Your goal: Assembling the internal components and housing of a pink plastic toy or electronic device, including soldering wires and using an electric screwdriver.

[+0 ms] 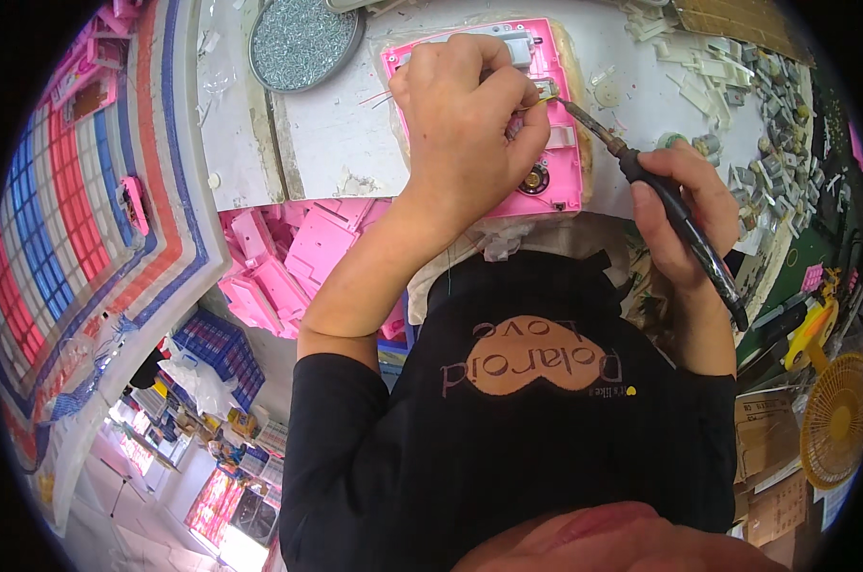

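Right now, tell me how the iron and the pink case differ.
Shape: the iron is long and thin, the pink case broad and boxy.
Colour: the iron's handle is black, the case pink.
Pose: the iron slants in the right hand, while the case lies beneath the left hand.
Shared: both are at the hands, the iron's tip over the case.

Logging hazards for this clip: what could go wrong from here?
The soldering iron in the right hand has its tip near the left hand; if hot, a slip could burn it. The tip might also melt the pink plastic housing beneath.
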Available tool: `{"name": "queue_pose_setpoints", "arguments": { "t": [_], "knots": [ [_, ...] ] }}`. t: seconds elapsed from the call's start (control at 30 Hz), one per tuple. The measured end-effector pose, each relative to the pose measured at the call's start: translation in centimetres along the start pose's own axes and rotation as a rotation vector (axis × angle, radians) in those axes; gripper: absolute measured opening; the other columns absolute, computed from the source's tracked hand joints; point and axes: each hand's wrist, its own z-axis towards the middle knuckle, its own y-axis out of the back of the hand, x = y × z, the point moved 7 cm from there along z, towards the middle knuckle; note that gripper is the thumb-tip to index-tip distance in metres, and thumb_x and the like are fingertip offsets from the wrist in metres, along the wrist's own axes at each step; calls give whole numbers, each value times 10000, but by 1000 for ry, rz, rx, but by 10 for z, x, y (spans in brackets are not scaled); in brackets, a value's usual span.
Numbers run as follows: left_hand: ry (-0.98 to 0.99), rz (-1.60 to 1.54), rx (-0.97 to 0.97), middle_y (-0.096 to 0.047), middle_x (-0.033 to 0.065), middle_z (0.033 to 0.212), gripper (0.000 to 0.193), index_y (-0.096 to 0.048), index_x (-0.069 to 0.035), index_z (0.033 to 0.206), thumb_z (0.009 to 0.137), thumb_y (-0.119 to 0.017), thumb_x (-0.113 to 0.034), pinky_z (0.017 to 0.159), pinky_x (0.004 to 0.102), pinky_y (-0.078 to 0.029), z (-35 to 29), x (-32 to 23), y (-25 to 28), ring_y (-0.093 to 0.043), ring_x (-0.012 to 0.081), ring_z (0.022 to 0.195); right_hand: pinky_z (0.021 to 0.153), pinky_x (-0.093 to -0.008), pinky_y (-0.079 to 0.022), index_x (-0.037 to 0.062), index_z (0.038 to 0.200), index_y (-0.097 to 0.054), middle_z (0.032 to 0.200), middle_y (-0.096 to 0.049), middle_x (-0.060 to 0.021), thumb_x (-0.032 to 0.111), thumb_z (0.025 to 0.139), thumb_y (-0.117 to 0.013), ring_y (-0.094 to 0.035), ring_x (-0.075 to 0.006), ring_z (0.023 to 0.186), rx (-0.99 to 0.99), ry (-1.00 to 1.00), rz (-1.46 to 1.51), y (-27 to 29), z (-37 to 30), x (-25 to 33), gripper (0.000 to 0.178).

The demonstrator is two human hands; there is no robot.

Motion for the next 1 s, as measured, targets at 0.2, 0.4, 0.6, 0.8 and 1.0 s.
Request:
{"name": "queue_pose_setpoints", "arguments": {
  "t": [0.2,0.4,0.6,0.8,1.0],
  "knots": [
    [1,-9,1,-563,16,956,114,-695,-150,754,702,-796,-154,822,404,-346,0,0,0,-493,257,925,562,-277,-416,-5,1056,-686,747,-619,-76,40,823,-776,-545,-171,615,-14,-12,-33,-1,-1,1,254],
    [-4,-2,0,-564,18,954,113,-695,-149,750,701,-797,-153,823,406,-341,0,-1,1,-495,258,926,569,-265,-411,-15,1070,-676,757,-618,-78,36,835,-764,-537,-156,623,16,-33,-42,2,-4,1,257],
    [-5,0,-4,-566,19,957,115,-696,-148,753,700,-798,-150,822,408,-339,1,-2,1,-499,258,929,587,-250,-408,-35,1101,-656,800,-627,-83,45,864,-747,-544,-131,664,-70,3,1,14,-5,1,267],
    [4,6,5,-569,13,958,126,-697,-150,758,691,-804,-138,823,405,-342,1,-2,0,-504,254,921,578,-250,-390,-29,1112,-660,789,-617,-82,46,851,-755,-531,-135,649,-47,3,-8,17,-6,3,287],
    [18,24,14,-567,8,940,138,-688,-148,747,677,-804,-121,818,403,-345,2,-3,0,-513,242,887,566,-259,-372,-22,1096,-669,751,-587,-64,47,835,-766,-510,-138,634,-47,-3,10,19,-4,2,286]
  ]
}}
